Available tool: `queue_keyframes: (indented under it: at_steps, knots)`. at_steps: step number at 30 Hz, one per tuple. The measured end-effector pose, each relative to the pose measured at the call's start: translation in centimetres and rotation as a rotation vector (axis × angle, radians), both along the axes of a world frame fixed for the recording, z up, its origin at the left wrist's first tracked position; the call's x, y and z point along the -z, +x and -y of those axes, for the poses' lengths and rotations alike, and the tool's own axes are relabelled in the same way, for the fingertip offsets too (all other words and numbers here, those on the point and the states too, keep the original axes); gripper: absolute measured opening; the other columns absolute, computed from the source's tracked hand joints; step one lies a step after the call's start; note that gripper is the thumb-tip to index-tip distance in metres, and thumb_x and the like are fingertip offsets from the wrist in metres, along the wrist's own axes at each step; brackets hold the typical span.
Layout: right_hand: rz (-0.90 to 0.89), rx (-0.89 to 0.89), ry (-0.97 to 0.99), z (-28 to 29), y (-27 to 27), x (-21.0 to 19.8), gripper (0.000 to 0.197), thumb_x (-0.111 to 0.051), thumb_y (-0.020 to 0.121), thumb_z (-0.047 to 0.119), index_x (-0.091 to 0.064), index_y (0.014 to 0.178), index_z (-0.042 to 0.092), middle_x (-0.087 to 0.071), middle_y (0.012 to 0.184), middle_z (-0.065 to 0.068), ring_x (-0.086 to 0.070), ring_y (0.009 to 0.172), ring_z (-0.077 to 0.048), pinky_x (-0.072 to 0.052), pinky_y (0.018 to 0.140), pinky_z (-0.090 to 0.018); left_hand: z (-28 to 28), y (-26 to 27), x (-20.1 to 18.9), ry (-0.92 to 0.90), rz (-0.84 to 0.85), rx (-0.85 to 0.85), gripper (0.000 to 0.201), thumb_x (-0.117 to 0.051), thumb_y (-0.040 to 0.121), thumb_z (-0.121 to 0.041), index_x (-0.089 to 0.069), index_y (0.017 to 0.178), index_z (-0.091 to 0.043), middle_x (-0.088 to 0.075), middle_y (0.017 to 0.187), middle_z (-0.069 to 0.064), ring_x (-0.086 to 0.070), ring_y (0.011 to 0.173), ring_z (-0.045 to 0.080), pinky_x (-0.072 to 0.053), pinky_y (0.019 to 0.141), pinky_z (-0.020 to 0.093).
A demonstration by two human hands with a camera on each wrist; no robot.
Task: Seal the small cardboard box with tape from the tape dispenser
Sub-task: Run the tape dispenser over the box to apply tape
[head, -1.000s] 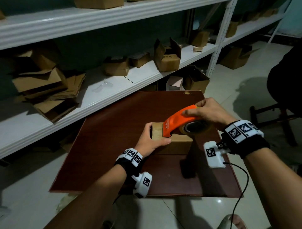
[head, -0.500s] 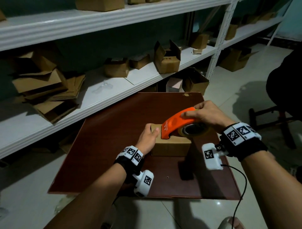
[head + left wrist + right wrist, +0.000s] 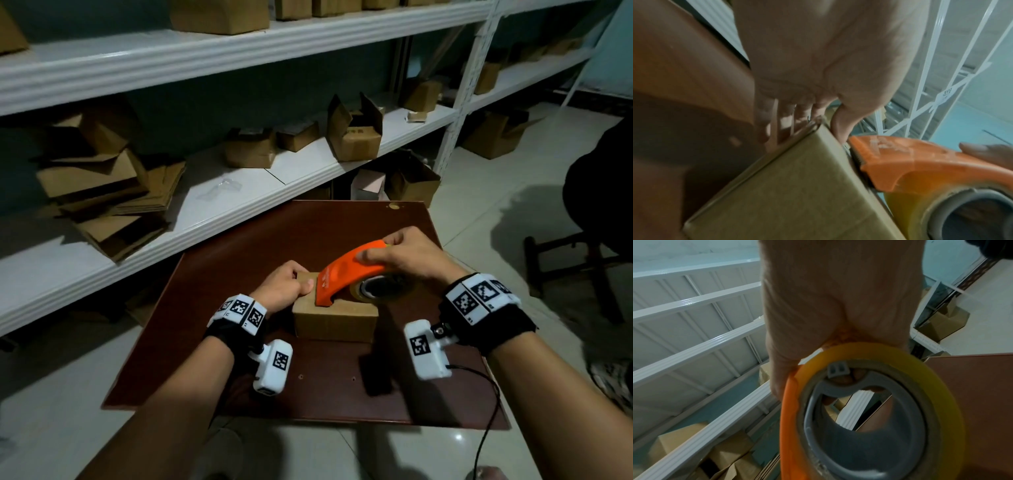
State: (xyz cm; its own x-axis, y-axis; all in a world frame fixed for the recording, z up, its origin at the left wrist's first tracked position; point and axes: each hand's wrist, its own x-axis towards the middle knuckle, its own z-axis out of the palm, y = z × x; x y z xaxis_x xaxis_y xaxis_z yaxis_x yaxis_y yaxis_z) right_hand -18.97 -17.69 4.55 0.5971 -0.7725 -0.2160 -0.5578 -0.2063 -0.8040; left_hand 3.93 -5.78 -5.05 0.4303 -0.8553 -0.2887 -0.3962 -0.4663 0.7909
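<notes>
Two hands work one box (image 3: 335, 320) near the middle of a dark red table (image 3: 239, 240). Left hand (image 3: 286, 286) grips the box's 9 o'clock end: the head view shows the thumb on top, while only the left wrist view shows the fingers (image 3: 785, 120) curled down its far side. Right hand (image 3: 411, 255) wraps the orange dispenser (image 3: 346, 274); only the right wrist view shows fingertips inside the grey hub (image 3: 865, 426) of the yellowish tape roll (image 3: 931, 381). Box long axis runs 9 to 3 o'clock. Dispenser lies along it, blade end toward 9 o'clock and touching the top, roll toward 3 o'clock. White shelves (image 3: 239, 195) with cardboard boxes stand at 12 o'clock; pale tiled floor (image 3: 496, 192) surrounds.
</notes>
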Motion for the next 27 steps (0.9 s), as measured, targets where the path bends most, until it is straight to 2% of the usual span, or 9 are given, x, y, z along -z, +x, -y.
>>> queue_keyframes:
  at_steps: [5,8,10,12,15,18,21,23,27]
  knots:
    - [-0.006,0.001,-0.018,0.0,0.5,0.2,0.042,-0.085,0.073,0.049,-0.075,0.087,0.011,-0.069,0.076,-0.008,-0.063,0.072,-0.019,-0.048,0.068,-0.033,-0.6,-0.5,-0.8,-0.075,0.193,0.164,0.046,-0.066,0.104,-0.023,-0.047,0.146,-0.019,-0.058,0.145,0.006,-0.055,0.136,0.024,-0.043,0.115,0.041]
    - [-0.012,-0.001,-0.020,0.0,0.4,0.1,0.044,-0.084,0.075,0.048,-0.075,0.086,0.006,-0.070,0.078,-0.013,-0.063,0.072,-0.018,-0.049,0.067,-0.031,-0.4,-1.6,-1.2,-0.088,0.346,0.296,0.040,-0.053,0.108,-0.016,-0.050,0.148,-0.021,-0.053,0.146,0.004,-0.045,0.142,0.024,-0.038,0.116,0.039]
    - [-0.006,-0.002,-0.011,-0.1,0.4,0.2,0.048,-0.084,0.075,0.048,-0.076,0.089,0.003,-0.071,0.079,-0.013,-0.064,0.074,-0.020,-0.050,0.069,-0.032,-0.4,-2.0,-1.2,-0.061,0.280,0.352,0.044,-0.058,0.104,-0.013,-0.051,0.146,-0.022,-0.049,0.144,0.002,-0.035,0.149,0.025,-0.033,0.119,0.040]
    - [-0.010,-0.011,-0.010,-0.2,0.5,0.2,0.041,-0.084,0.073,0.049,-0.074,0.084,0.011,-0.067,0.076,-0.009,-0.062,0.074,-0.020,-0.048,0.069,-0.033,-0.7,-1.9,-1.1,-0.008,0.202,0.419,0.074,-0.076,0.087,-0.024,-0.043,0.152,-0.022,-0.038,0.157,0.003,-0.014,0.160,0.023,-0.022,0.128,0.046]
    - [-0.014,0.004,-0.028,-0.3,0.7,0.3,0.038,-0.084,0.073,0.049,-0.072,0.077,0.013,-0.068,0.073,-0.008,-0.063,0.072,-0.023,-0.047,0.068,-0.034,-1.2,-1.9,-0.7,0.010,0.278,0.484,0.115,-0.086,0.067,-0.058,-0.028,0.160,-0.024,-0.024,0.168,-0.001,0.005,0.163,0.018,-0.012,0.132,0.048]
    - [-0.025,0.009,-0.041,-0.5,1.0,0.2,0.060,-0.083,0.067,0.061,-0.076,0.083,0.003,-0.076,0.084,-0.016,-0.071,0.083,-0.035,-0.054,0.071,-0.041,-1.6,-2.8,-0.3,-0.016,0.450,0.417,0.126,-0.087,0.063,-0.074,-0.025,0.162,-0.025,-0.027,0.169,-0.002,-0.001,0.163,0.016,-0.022,0.131,0.047]
    - [-0.030,-0.015,-0.045,-1.1,1.1,-0.1,0.073,-0.077,0.047,0.083,-0.072,0.078,0.017,-0.077,0.082,-0.015,-0.073,0.083,-0.034,-0.058,0.081,-0.048,-1.7,-3.6,-0.5,-0.033,0.480,0.356,0.124,-0.088,0.064,-0.072,-0.027,0.161,-0.025,-0.030,0.168,0.000,-0.010,0.162,0.017,-0.026,0.128,0.043]
    - [-0.039,-0.014,-0.059,-1.1,0.9,-0.3,0.076,-0.078,0.044,0.081,-0.074,0.083,0.016,-0.078,0.088,-0.015,-0.073,0.085,-0.033,-0.058,0.086,-0.050,-1.7,-3.7,-0.3,-0.046,0.476,0.335,0.120,-0.086,0.062,-0.077,-0.033,0.157,-0.028,-0.034,0.163,0.000,-0.016,0.161,0.018,-0.030,0.124,0.041]
    - [-0.050,-0.010,-0.044,-0.7,0.8,-0.4,0.047,-0.087,0.059,0.062,-0.070,0.066,0.020,-0.069,0.063,-0.004,-0.065,0.066,-0.023,-0.051,0.068,-0.043,-1.6,-2.9,0.6,-0.124,0.395,0.271,0.099,-0.087,0.055,-0.080,-0.048,0.136,-0.037,-0.045,0.128,-0.016,-0.047,0.131,0.014,-0.048,0.106,0.040]
